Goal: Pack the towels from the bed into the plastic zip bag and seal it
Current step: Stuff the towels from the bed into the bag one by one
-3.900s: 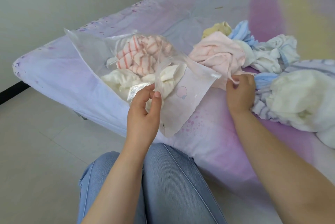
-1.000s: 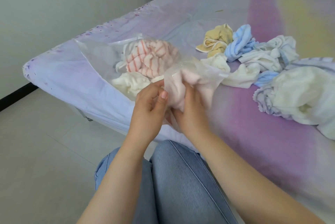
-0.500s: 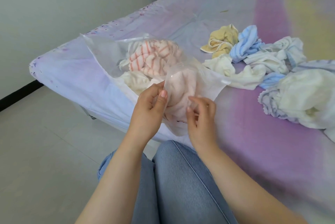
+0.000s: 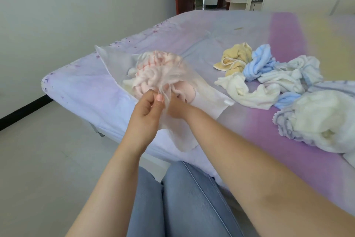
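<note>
Step in hand: loading; the left hand (image 4: 147, 110) pinches the bag (image 4: 169, 83) mouth film in a narrow grip, while the right hand (image 4: 175, 109) reaches into the mouth, pressing the pink towel (image 4: 185, 92) inward, its grip hidden by film, so it cannot be told. The bag lies on the near-left corner of the bed (image 4: 259, 140), long axis running far-left to near-right, mouth pointing near toward the person, sealed end far-left. The next move likely calls for withdrawing the right hand and fetching another towel from the pile (image 4: 269, 75) at right, with the mouth held open.
</note>
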The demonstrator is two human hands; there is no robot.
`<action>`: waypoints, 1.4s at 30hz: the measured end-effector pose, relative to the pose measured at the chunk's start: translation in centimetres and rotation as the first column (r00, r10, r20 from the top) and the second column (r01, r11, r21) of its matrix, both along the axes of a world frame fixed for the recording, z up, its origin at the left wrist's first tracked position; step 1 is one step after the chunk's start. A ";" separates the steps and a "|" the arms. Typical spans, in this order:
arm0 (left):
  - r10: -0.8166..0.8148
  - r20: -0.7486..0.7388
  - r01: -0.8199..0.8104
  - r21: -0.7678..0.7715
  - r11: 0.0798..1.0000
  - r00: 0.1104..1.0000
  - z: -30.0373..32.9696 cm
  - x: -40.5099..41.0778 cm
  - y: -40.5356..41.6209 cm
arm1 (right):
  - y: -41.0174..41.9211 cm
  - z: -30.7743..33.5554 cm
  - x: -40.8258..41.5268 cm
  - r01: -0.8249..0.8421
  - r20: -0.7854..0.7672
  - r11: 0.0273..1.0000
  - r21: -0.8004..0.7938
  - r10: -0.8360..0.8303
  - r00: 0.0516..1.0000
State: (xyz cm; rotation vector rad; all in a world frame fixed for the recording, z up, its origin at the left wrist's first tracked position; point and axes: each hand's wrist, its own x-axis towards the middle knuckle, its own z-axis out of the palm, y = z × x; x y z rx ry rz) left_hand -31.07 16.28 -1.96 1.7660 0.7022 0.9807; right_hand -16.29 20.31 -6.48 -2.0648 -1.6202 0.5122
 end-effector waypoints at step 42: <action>0.333 -0.140 -0.347 -0.099 0.932 0.933 0.4 -1.8 -1.9 | -0.7 3.1 1.3 -0.169 -0.615 0.972 0.161 0.233 0.753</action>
